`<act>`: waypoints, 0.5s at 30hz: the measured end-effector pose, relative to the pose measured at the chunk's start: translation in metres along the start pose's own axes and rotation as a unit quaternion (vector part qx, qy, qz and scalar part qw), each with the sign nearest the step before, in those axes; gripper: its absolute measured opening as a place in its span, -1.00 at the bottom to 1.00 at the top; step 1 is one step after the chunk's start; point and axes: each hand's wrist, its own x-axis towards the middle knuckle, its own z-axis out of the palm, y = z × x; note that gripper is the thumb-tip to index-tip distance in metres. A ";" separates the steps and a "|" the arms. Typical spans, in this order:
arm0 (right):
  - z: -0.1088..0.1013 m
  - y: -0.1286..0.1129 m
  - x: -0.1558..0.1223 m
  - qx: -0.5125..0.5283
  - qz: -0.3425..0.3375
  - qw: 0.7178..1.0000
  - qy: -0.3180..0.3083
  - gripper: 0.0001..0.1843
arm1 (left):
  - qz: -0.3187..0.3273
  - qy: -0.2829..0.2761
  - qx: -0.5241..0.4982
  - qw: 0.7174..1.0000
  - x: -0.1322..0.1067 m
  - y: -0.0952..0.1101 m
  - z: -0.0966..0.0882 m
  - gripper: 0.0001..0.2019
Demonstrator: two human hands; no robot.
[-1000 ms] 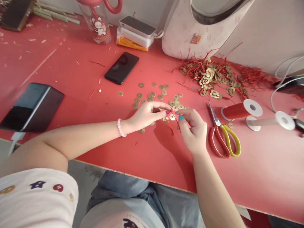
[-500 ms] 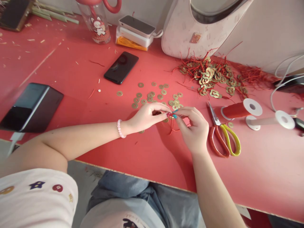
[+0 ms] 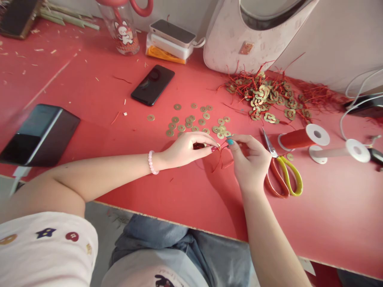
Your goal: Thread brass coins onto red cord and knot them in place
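Observation:
My left hand (image 3: 185, 149) and my right hand (image 3: 249, 159) meet fingertip to fingertip just above the red table (image 3: 185, 199). Both pinch a short red cord (image 3: 223, 157), whose loose ends hang down between them. A brass coin seems to sit in the left pinch, mostly hidden by the fingers. Several loose brass coins (image 3: 194, 119) with centre holes lie scattered just beyond my hands. A pink bead bracelet (image 3: 151, 162) is on my left wrist.
Red-and-yellow scissors (image 3: 281, 171) and two spools, one with red cord (image 3: 302, 138), lie right of my hands. A pile of corded coins (image 3: 269, 97) sits by a pale bag (image 3: 239, 40). A black phone (image 3: 153, 84), a dark box (image 3: 42, 133) and a cup (image 3: 124, 30) stand to the left.
My hands closed together from slightly apart and now pinch the cord at one spot. The right hand shifted a little to the right and the cord ends dropped lower.

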 end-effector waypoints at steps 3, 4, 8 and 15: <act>0.000 0.001 0.000 -0.004 0.009 1.000 0.005 -0.93 | 0.011 -0.004 0.012 1.000 0.000 0.000 0.000 -0.85; 0.000 0.002 0.001 -0.006 0.009 1.000 0.005 -0.93 | 0.016 -0.004 0.015 1.000 0.000 0.000 0.000 -0.85; 0.000 0.003 0.001 -0.008 0.000 1.000 -0.006 -0.96 | 0.025 -0.006 0.005 1.000 -0.001 -0.002 0.000 -0.85; 0.003 0.003 0.001 -0.017 -0.048 0.998 -0.037 -0.93 | 0.010 0.002 -0.022 1.000 -0.002 -0.002 0.000 -0.89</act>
